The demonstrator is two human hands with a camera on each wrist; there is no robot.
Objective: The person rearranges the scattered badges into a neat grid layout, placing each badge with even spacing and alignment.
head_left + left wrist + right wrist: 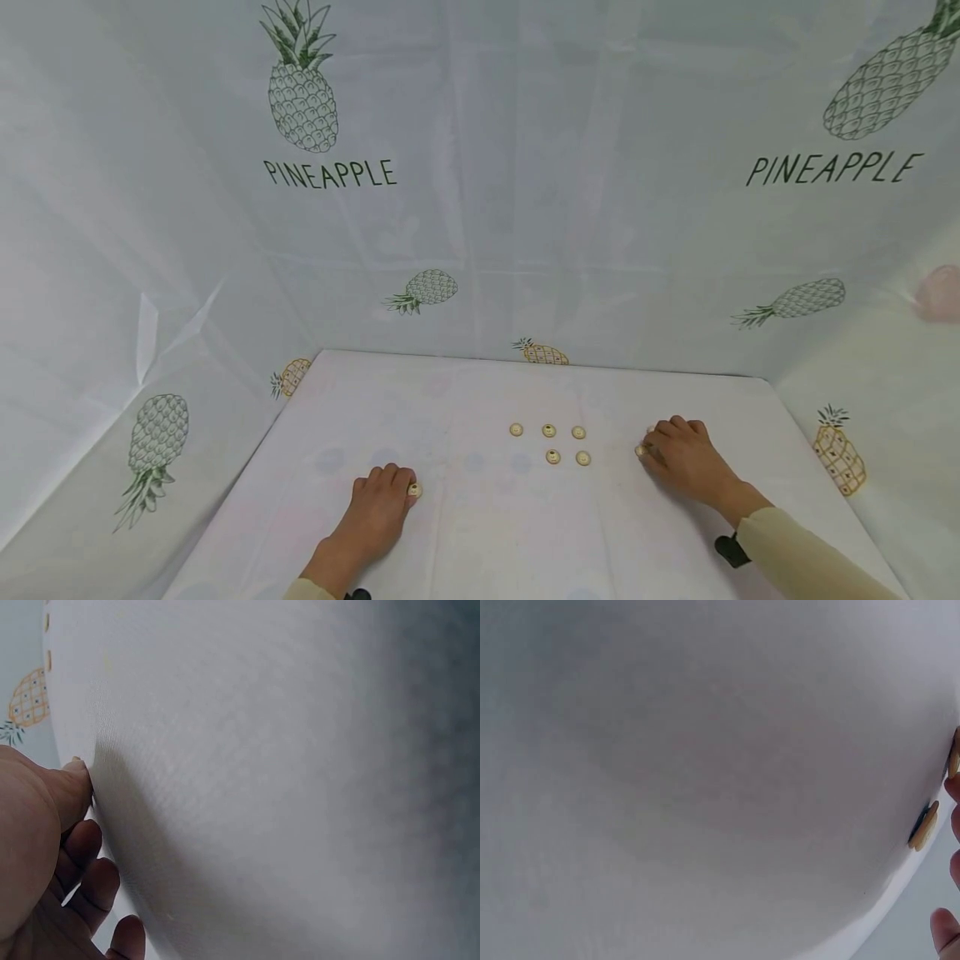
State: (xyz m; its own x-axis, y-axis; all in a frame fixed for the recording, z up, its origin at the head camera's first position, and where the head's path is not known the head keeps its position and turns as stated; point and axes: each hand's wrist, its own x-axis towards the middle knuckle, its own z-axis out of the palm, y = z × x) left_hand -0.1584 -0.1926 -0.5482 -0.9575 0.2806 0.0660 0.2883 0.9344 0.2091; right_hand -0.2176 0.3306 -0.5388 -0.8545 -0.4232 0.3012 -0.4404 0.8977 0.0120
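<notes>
Low over the left half of the table, my left hand point(378, 504) has its fingers bent down, with a small round yellowish disc point(415, 490) between thumb and fingertips. In the left wrist view the thumb point(71, 787) reaches the white surface, and the disc is hidden there. On the right, my right hand point(686, 458) curls its fingers down at another disc point(641, 450), whose far part they cover. A second, paler piece point(651, 430) shows partly behind those fingers. The right wrist view has one disc point(954, 754) against a fingertip and another disc point(924, 826) flat on the surface nearby.
Between the hands lie several similar discs in two loose rows, among them a far-left disc point(516, 429) and a near-right disc point(583, 458). A white cloth covers the table point(487, 542). Pineapple-printed curtains point(525, 208) stand behind the table and at both sides.
</notes>
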